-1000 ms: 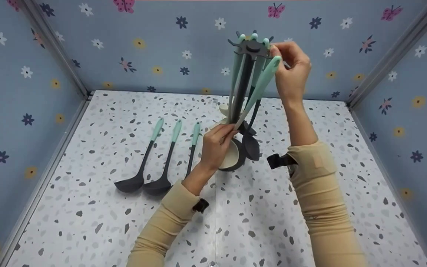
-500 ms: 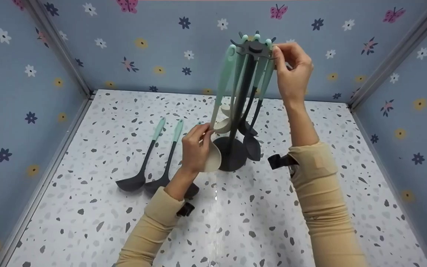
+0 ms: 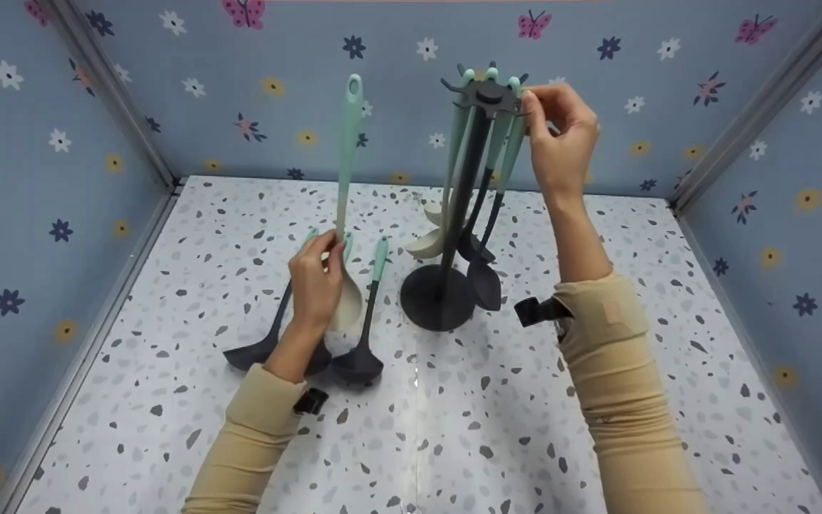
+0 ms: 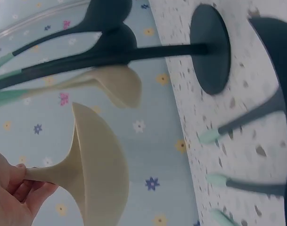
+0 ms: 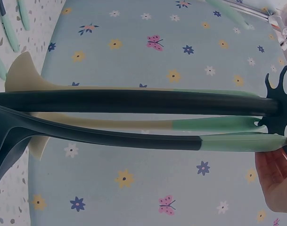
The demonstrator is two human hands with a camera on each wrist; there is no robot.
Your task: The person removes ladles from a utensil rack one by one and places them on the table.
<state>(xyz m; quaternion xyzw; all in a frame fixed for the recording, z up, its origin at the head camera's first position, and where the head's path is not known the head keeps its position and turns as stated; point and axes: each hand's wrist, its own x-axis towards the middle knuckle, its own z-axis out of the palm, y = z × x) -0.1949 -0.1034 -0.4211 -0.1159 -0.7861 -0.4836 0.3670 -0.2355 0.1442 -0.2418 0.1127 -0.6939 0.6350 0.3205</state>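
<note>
My left hand (image 3: 317, 282) pinches a cream ladle (image 3: 347, 303) low on its shaft, its green handle pointing up. The left wrist view shows the ladle's broad bowl (image 4: 105, 165) beyond the fingers. To the right stands a black utensil stand (image 3: 468, 171) with a round base and a hooked top. My right hand (image 3: 564, 139) pinches the edge of that top, by the end of a green handle (image 5: 247, 142). Cream and black utensils hang on it, among them a black ladle (image 3: 484, 284) and a cream ladle (image 3: 427, 245).
Three black ladles with green handles lie side by side on the speckled table, left of the stand; the rightmost ladle (image 3: 359, 363) shows fully. My left hand and the cream ladle partly cover the others. Flowered blue walls (image 3: 225, 107) enclose the back and sides.
My left hand has carried the cream ladle away from the stand to the left, over the lying black ladles. The stand's base is now uncovered. My right hand stays at the stand's top.
</note>
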